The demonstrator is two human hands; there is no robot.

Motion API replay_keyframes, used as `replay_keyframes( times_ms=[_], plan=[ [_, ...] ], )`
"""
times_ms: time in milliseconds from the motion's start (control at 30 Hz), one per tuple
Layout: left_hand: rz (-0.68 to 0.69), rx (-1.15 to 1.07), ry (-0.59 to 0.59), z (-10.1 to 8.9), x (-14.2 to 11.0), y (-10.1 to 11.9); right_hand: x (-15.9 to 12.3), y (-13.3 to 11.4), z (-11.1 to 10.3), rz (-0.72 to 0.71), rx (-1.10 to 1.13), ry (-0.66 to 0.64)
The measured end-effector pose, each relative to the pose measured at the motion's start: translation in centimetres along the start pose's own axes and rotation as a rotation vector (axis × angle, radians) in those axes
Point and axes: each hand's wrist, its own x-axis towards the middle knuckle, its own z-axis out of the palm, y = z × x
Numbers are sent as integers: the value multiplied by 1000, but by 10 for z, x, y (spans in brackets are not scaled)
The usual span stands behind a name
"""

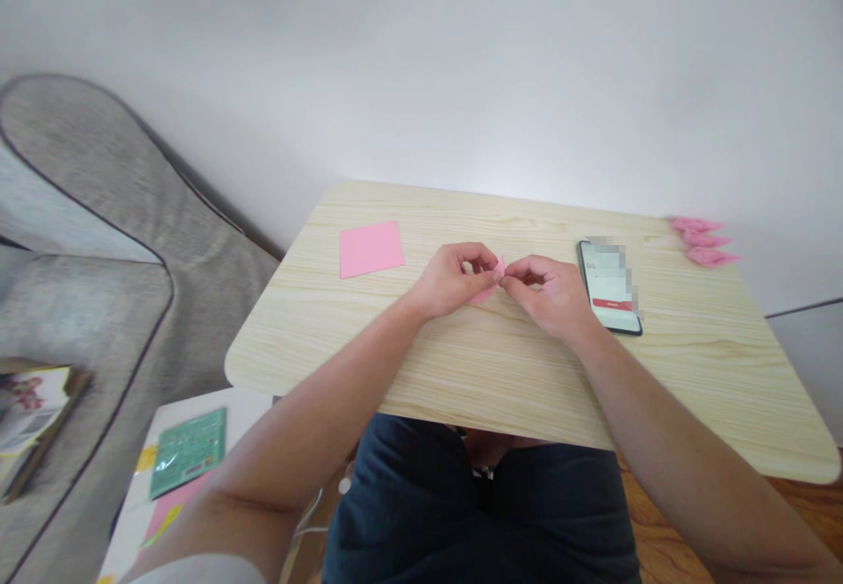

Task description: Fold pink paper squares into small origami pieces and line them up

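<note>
Grey sofa (pixel 125 189): stands left of the table (pixel 296 312), out of the way of both arms.
Green packet (pixel 189 450): lies on a low white surface beside the sofa, below the table's left corner.
Pink square paper (pixel 371 249): flat on the table, left of the hands and apart from them; whether one sheet or several, I cannot tell.
Left hand (pixel 454 278): thumb and forefinger pinch the small pink piece, the other fingers curled. It seems best used as the anchor — firm enough to stop slipping, light enough not to crumple.
Small pink piece (pixel 484 295): between the two hands, over the middle of the table, partly hidden by the fingers, one point sticking up. Paper this small likely asks for short moves: match the edges first, then run a nail along the crease.
Right hand (pixel 550 294): thumb and forefinger pressed together at the piece's right edge, close to the left thumb. Working this near the fold should give good control — a pull from farther out could tear it.
Phone (pixel 612 290): face up, just right of the right hand, screen lit.
Folded pink pieces (pixel 709 256): three, grouped near the far right corner.
</note>
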Motion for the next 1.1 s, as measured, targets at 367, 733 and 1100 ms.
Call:
replay_keyframes(
  times_ms=[367, 733, 1100],
  plan=[
    [88, 79, 72, 5, 0, 2, 2, -3, 0, 103, 128, 4],
    [335, 390, 151, 2, -1, -11, 11, 6, 0, 146, 428, 150],
    [175, 471, 21, 2, -1, -12, 7, 7, -9, 84, -94, -53]
  ],
)
